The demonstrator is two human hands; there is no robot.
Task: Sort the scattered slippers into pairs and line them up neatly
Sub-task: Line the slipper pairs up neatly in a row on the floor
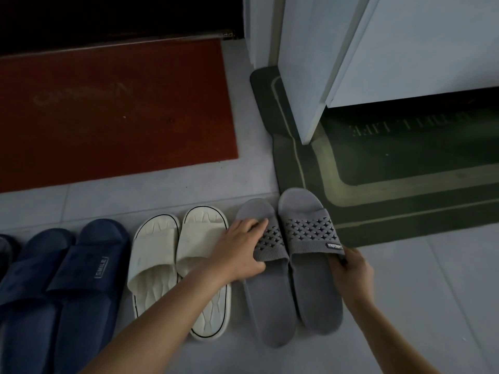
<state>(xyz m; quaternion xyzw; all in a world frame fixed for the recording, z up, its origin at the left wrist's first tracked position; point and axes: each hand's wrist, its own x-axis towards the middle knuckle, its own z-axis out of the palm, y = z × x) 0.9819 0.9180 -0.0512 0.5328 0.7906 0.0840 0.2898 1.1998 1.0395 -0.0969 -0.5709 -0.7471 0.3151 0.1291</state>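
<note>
Grip: left hand [239, 251], right hand [352, 272] each clutching a grey pair [316, 295] strap.
Tip: ease yours back, toes level with white pair [155, 252].

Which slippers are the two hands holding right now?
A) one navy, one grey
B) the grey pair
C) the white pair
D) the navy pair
B: the left hand grips the strap of the left grey slipper, and the right hand pinches the strap edge of the right grey slipper.

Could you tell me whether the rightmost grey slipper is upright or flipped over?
Upright: the grey perforated-strap slipper shows strap and footbed facing up.
</note>
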